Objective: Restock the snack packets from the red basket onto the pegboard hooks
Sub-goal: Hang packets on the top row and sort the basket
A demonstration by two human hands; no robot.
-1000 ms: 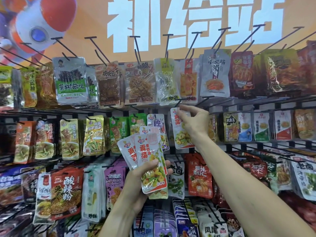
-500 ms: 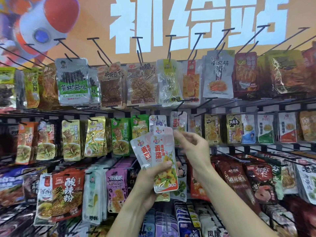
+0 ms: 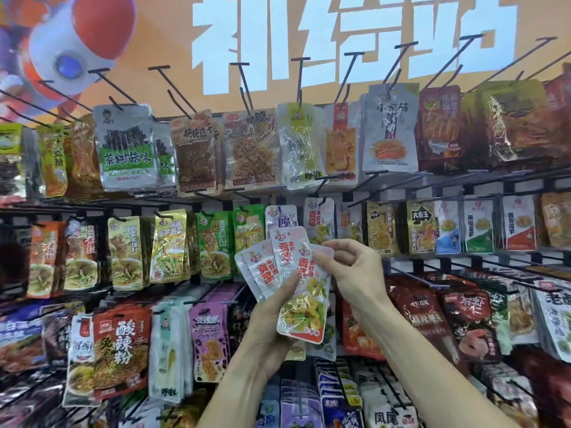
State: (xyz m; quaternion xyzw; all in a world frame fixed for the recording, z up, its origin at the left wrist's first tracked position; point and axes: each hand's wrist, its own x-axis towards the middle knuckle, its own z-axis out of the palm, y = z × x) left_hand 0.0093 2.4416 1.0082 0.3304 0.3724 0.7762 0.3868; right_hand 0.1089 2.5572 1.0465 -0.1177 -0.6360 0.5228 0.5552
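right hand down from hook, now pinching front packet of fan

Fanned snack packets read 贡菜 in red. Red noodle packet: 酸辣粉; grey-green packet: 茶树菇味; black-yellow packet: 大唐王. Bottom white packet: 凤尾.

Left hand gripped a fanned bunch of snack packets (white ones, red lettering) while the right hand pinched the front packet's top corner before the pegboard hooks.
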